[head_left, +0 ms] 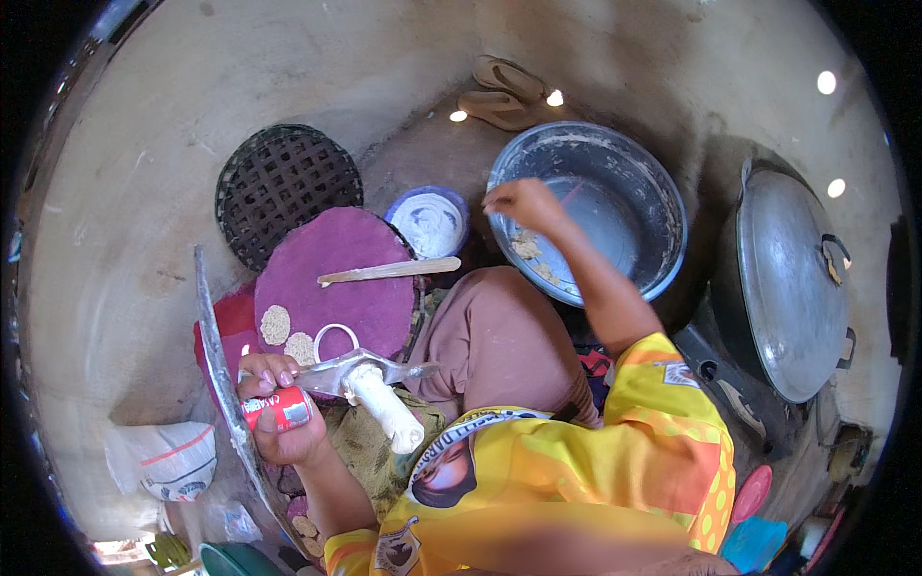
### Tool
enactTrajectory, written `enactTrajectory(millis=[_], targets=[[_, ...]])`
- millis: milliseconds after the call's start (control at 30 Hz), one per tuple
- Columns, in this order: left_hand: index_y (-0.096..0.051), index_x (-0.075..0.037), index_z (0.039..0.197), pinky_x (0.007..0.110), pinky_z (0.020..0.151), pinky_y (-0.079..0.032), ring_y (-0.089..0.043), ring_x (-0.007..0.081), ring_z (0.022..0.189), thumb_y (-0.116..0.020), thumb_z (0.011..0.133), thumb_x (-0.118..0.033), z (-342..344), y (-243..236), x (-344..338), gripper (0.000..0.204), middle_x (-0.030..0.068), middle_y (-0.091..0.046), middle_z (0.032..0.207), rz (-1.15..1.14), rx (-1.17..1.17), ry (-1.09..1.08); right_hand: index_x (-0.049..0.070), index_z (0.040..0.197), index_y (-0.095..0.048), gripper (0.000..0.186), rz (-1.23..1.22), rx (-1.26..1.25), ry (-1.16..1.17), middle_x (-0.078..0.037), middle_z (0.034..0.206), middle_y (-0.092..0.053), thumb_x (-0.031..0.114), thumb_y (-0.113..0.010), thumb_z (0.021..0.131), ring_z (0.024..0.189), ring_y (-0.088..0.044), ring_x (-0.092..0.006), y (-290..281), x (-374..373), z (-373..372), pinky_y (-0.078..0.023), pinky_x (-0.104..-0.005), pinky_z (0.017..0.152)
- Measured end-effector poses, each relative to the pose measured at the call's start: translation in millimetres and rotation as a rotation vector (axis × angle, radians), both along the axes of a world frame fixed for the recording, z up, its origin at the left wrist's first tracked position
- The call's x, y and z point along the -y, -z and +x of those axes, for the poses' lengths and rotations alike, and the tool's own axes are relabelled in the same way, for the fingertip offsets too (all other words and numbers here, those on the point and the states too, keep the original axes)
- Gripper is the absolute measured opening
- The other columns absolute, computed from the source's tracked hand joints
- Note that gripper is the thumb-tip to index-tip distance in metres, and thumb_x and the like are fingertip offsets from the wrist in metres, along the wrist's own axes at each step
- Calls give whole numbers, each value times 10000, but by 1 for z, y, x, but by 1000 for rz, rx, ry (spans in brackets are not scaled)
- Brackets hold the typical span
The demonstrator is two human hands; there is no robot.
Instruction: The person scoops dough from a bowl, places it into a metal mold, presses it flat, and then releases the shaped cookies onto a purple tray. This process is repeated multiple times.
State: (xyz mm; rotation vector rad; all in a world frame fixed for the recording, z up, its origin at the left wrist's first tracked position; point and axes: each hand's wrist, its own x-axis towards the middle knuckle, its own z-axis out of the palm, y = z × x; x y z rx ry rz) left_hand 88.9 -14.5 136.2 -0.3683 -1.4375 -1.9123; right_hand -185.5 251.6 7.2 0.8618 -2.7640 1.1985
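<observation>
While the left hand (296,446) has its fingers wrapped snugly around a red can (280,411), thumb on the near side, the right hand (528,205) is out over the left rim of a big grey basin (663,254). Those right fingers are bent and loosely bunched; honestly can't tell from here if they're pinching anything or touching the rim.

Just right of the left fingers there's a two-armed metal tool (331,376) with a white-coated cylinder (396,422) sticking out of it, tilted toward the body. Can't make out whether those fingers grip its arm too. A white ring (354,334) sits just beyond it, and two flat dough rounds (275,324) are right past the left fingertips on a purple cloth (312,250). Farther out from those fingers, a wooden stick (389,273) lies across the cloth.

Over by the right fingers, some dough scraps (526,247) are stuck inside the basin, a bit closer to the body. Left of them is a bowl of white powder (427,223), and way off to their right, a huge lidded pot (788,278). Pair of flip-flops (497,108) on the floor beyond them, too.
</observation>
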Motion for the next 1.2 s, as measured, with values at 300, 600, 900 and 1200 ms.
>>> enactTrajectory(millis=[300, 600, 900, 1200], targets=[[-512, -76, 763, 323, 725, -339, -405, 176, 741, -592, 688, -230, -75, 6, -67, 190, 59, -379, 810, -42, -18, 58, 235, 864, -695, 185, 741, -167, 255, -65, 1108, -580, 201, -537, 772, 1088, -509, -250, 175, -109, -105, -435, -407, 845], [-501, -88, 757, 331, 730, -342, -405, 177, 748, -570, 664, -185, -126, 18, -102, 151, 62, -382, 821, -169, 19, 83, 202, 787, -671, 138, 797, -66, -158, -58, 915, -640, 227, -541, 750, 880, -585, -248, 169, -138, -135, -394, -407, 828], [-499, -80, 761, 332, 727, -354, -415, 183, 743, -561, 645, -155, -162, 38, -124, 151, 74, -391, 826, -181, 0, 68, 139, 795, -674, 197, 958, -12, 21, -104, 839, -651, 286, -564, 724, 849, -611, -272, 113, -164, -96, -348, -479, 888], [-497, -63, 789, 317, 719, -362, -416, 183, 753, -553, 629, -103, -170, 57, -121, 174, 75, -389, 829, -210, -15, 33, 186, 748, -679, 204, 810, 47, 100, -70, 769, -648, 369, -599, 705, 774, -611, -231, 179, -131, -83, -325, -428, 838]])
